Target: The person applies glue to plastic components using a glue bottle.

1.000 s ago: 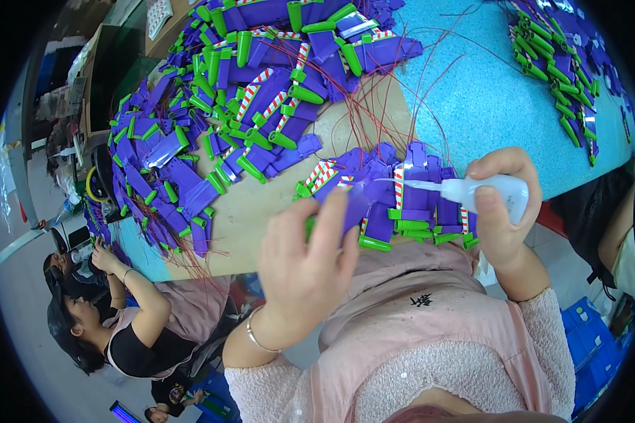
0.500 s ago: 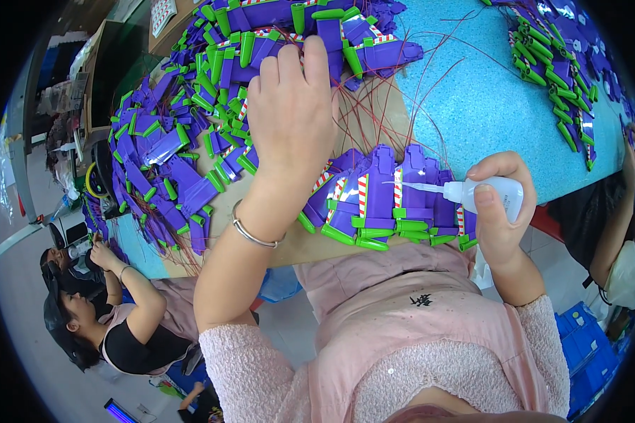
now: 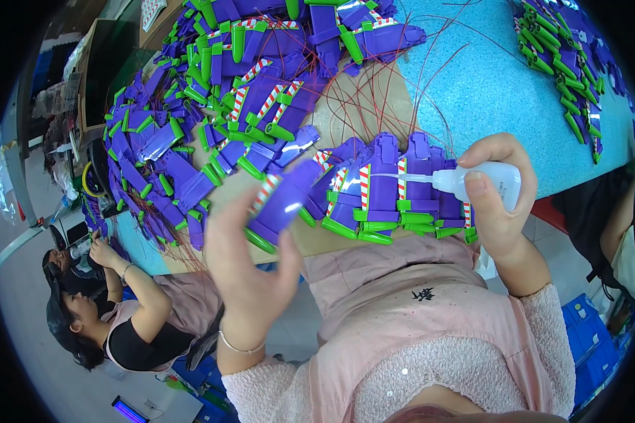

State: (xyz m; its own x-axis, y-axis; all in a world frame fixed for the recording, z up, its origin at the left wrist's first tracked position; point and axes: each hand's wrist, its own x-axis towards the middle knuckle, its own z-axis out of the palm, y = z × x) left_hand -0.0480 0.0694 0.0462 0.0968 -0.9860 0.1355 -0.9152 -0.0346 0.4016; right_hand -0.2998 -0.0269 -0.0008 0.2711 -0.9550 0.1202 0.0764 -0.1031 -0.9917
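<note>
My left hand, slightly blurred by motion, holds a purple plastic wing piece with a green tip and a red-and-white striped band between thumb and fingers. In my right hand is a white squeeze bottle with a long thin nozzle, held sideways. The nozzle points left across a row of purple wing pieces laid side by side at the table's near edge, their green tips toward me. Whether the nozzle touches a piece I cannot tell.
A large heap of similar wing pieces covers the table's left and far side. Thin red wires trail over brown board and the blue tabletop. More pieces lie far right. Another person works at the left.
My left hand has come back from the far heap toward me, now with a purple wing piece in it. The bottle in my right hand has shifted slightly left and up.
</note>
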